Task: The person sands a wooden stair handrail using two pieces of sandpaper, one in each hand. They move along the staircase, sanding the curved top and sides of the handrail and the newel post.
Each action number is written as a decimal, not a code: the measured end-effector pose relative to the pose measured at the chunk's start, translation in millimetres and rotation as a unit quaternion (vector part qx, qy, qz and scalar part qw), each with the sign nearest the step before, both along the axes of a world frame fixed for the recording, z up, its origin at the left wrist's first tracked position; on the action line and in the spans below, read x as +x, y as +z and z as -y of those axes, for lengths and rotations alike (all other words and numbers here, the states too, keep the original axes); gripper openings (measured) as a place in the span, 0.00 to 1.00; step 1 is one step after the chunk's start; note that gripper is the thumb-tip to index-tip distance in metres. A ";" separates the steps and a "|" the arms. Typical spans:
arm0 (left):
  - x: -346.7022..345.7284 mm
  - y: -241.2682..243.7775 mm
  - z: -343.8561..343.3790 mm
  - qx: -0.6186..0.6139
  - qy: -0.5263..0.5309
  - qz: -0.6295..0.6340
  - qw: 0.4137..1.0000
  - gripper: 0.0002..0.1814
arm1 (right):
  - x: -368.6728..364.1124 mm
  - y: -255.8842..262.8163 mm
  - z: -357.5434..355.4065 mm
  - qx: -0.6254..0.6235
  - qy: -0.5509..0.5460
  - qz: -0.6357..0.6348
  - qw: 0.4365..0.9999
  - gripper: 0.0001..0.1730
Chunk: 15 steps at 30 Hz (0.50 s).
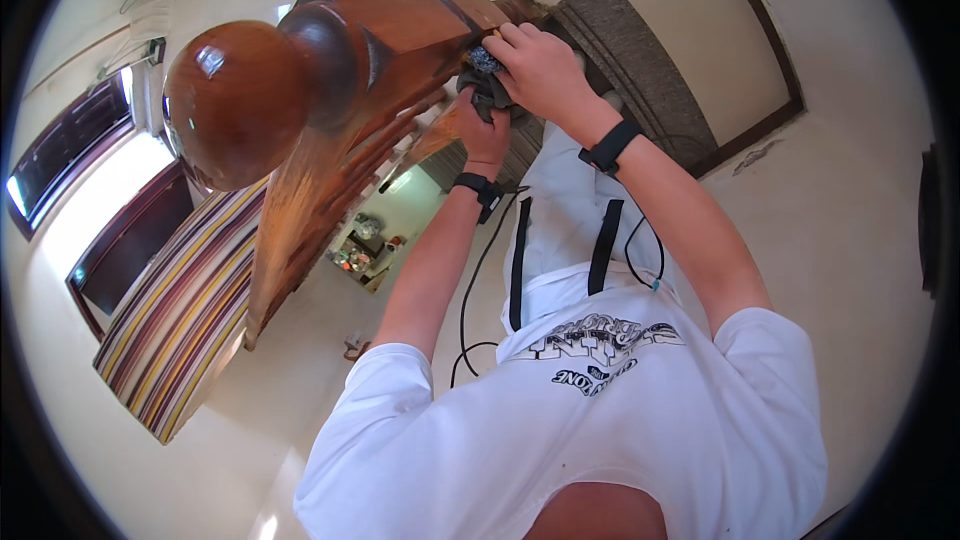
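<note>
A polished wooden newel post (420, 19) with a round ball finial (236, 105) runs from the left toward the top centre. My left hand (484, 127) grips a crumpled dark grey cloth (487, 90) close to the post's side. Just above and to the right, my right hand (544, 67) has bent fingers on a small bluish-grey, rough-textured pad (484, 58), against the wood. What lies under the fingers is partly hidden. Both wrists wear black bands.
A wooden handrail (285, 217) and balusters slope down at left, beside a striped cloth (187, 300). Grey stone steps (637, 52) lie beyond my right hand. A black cable (465, 300) hangs near my left forearm.
</note>
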State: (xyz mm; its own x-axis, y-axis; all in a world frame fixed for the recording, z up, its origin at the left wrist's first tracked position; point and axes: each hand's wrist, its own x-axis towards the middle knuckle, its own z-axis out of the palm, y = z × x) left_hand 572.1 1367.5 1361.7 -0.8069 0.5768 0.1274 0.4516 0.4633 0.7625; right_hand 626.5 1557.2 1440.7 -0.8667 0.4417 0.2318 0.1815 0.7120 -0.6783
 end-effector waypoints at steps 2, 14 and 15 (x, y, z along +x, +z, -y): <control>0.5 -1.8 -0.5 0.000 -0.004 -0.030 1.000 0.28 | -7.4 -2.3 0.7 0.015 -0.026 0.030 0.999 0.16; 0.9 3.2 -3.8 0.010 -0.016 -0.038 0.999 0.27 | -12.6 -15.8 -6.6 0.063 -0.082 0.210 0.972 0.14; 0.7 5.1 -5.2 0.013 -0.024 -0.038 0.999 0.28 | -8.8 -27.2 -17.6 0.099 -0.072 0.261 0.958 0.14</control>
State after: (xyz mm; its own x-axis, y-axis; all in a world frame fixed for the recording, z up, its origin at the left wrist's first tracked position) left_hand 572.8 1372.7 1366.7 -0.7665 0.6094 0.2028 0.5291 0.4202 0.7372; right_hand 617.7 1574.8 1413.5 -0.8212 0.5570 -0.1245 0.5644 0.7601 -0.3222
